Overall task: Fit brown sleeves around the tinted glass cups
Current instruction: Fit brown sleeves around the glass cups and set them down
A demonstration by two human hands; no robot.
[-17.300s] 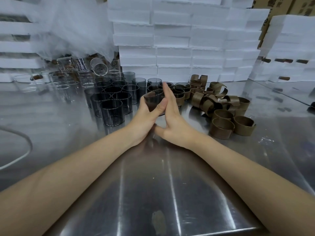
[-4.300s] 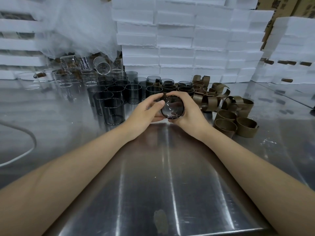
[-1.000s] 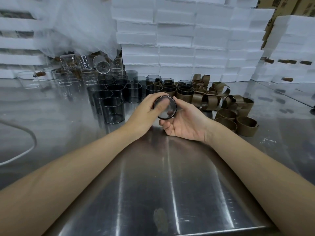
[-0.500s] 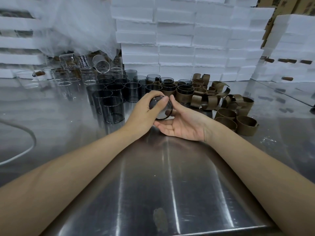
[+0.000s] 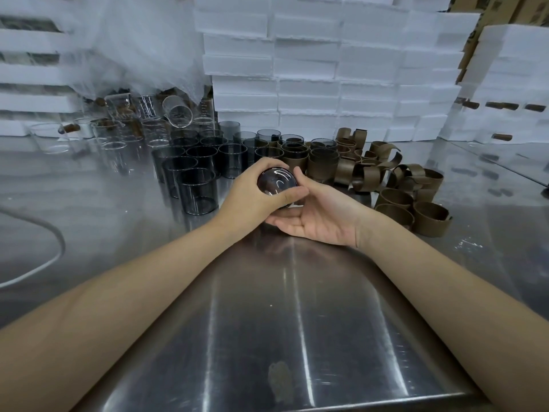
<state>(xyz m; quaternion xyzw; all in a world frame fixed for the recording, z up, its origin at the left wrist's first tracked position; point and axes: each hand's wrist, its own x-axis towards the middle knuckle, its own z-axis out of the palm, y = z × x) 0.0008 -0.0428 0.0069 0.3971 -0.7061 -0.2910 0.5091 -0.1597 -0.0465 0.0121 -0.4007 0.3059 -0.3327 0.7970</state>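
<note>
Left hand: fingers curled round smoky tinted glass cup, base facing camera. Right hand, 5 o'clock below it: palm up, fingers loose, gripping nothing, probably guarding against a drop. Curled brown paper sleeves heaped at 3 o'clock.

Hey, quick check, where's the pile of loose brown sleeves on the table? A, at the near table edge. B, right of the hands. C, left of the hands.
B: the loose brown sleeves lie right of the right hand, while the left hand grips a tinted glass cup near the bare cups.
</note>
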